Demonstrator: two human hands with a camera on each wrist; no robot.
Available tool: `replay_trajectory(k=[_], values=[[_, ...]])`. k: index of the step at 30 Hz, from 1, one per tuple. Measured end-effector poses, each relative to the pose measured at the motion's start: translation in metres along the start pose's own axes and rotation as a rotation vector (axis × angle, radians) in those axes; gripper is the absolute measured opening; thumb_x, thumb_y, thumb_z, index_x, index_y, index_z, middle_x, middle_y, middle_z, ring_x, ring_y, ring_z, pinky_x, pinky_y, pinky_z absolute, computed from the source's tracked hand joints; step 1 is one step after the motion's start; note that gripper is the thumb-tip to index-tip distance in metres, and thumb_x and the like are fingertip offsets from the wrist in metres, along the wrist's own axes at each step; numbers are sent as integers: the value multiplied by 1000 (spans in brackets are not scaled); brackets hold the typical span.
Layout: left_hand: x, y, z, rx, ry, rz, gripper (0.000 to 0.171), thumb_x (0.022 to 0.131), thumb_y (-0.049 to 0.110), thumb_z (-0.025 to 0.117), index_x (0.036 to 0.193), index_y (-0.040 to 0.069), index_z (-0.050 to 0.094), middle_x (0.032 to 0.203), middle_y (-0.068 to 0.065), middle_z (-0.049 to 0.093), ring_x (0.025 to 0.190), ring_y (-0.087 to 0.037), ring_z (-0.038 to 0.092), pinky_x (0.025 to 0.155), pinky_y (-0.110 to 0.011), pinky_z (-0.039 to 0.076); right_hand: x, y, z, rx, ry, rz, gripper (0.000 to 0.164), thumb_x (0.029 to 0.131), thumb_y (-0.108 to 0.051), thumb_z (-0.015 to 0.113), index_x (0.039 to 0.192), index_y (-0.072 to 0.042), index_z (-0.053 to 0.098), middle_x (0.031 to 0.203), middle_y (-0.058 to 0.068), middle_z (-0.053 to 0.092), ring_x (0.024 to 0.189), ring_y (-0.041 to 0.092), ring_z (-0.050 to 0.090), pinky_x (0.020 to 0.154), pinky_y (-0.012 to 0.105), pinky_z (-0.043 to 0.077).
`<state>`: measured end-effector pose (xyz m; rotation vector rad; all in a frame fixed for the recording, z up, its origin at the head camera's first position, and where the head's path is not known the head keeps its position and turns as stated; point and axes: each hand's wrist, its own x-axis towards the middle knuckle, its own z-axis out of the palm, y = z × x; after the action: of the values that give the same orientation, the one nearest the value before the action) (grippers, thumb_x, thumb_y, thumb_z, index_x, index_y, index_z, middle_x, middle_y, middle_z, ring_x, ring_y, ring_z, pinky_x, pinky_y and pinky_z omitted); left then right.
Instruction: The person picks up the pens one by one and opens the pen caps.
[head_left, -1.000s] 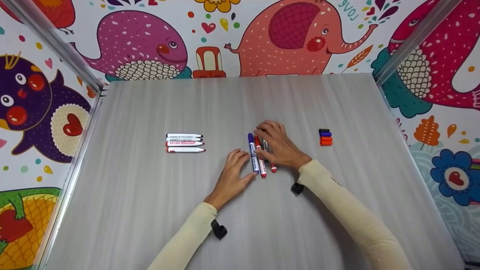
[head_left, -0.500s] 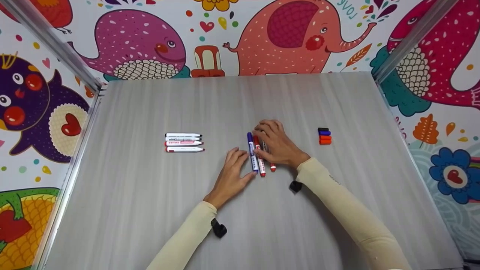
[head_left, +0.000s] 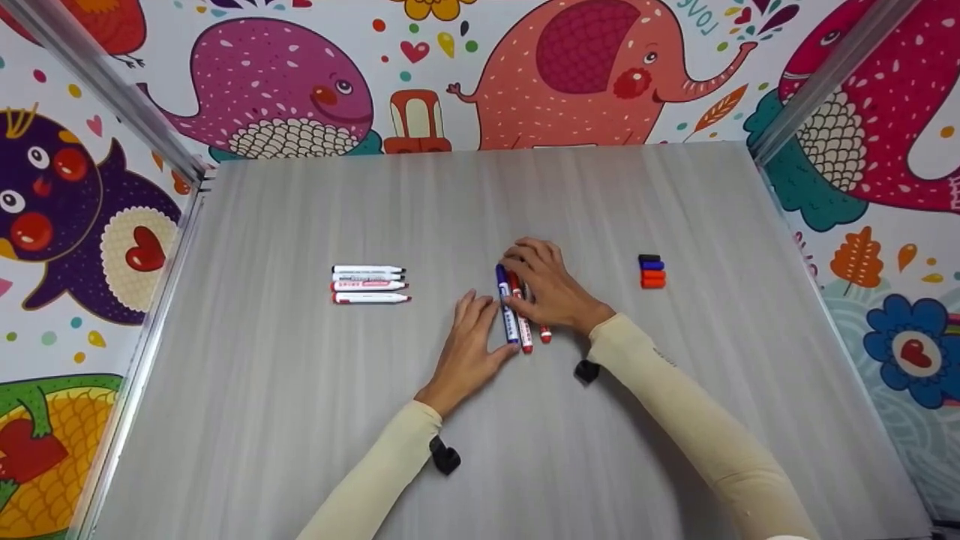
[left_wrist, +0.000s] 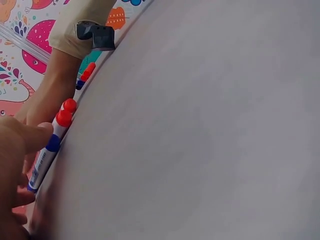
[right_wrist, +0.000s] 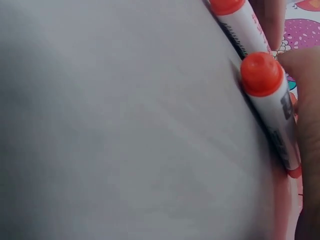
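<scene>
In the head view, my left hand [head_left: 466, 360] lies left of a blue marker [head_left: 508, 311], its thumb at the marker's near end and its fingers fairly straight along the side. My right hand [head_left: 553, 289] arches over the markers from the right. Its fingertips reach the blue marker's far end and its thumb lies near the middle. Beside the blue one lies a red marker [head_left: 525, 334], and further right another red marker [head_left: 545, 334] is mostly covered by that hand. Red ends of these markers [right_wrist: 261, 75] show large in the right wrist view.
Several white markers [head_left: 371, 285] lie in a stack of rows to the left, tips pointing right. A short column of black, blue and red caps [head_left: 652, 271] lies to the right. Printed walls and metal posts [head_left: 127, 90] border the grey table [head_left: 300, 420].
My right hand has shifted slightly left, its fingertips closer to the blue marker's far end. My left hand has moved a little, its thumb still by the marker's near end. The other groups are unchanged.
</scene>
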<state>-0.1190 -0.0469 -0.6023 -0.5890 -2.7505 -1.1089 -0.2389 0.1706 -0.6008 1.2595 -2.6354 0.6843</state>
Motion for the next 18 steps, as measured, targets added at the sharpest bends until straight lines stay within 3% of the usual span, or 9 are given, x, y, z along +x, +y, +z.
replay_trajectory(k=[9,18], values=[[3,1,1,57,7,25,83,90,29,93,154,-8,54,154,-23,54,157,-50,33,130,-59,28,6,-5,1,-19,-52,25,66,105,-49,67,153,-3,60,153,18,54,156,41,33,126,63,21],[6,3,5,37,4,-44,84,88,28,96,152,-9,56,157,-23,53,158,-47,32,129,-57,30,9,-8,0,-51,-123,68,76,106,-57,60,160,-4,52,162,19,48,164,40,22,130,65,13]])
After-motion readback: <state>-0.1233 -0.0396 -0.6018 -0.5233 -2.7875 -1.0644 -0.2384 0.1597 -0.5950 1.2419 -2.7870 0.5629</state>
